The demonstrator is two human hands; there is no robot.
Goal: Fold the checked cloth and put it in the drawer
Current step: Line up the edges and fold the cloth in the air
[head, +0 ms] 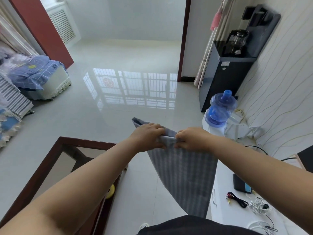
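Presently, the glossy floor fills most of the view, with a glass-topped table at seven o'clock and a white table carrying cables at five o'clock. The checked cloth hangs in mid-air at centre, doubled along its top edge. Left hand and right hand hold that edge, fingers curled and pinching it. Folding appears under way; a further fold seems due next. No drawer is visible.
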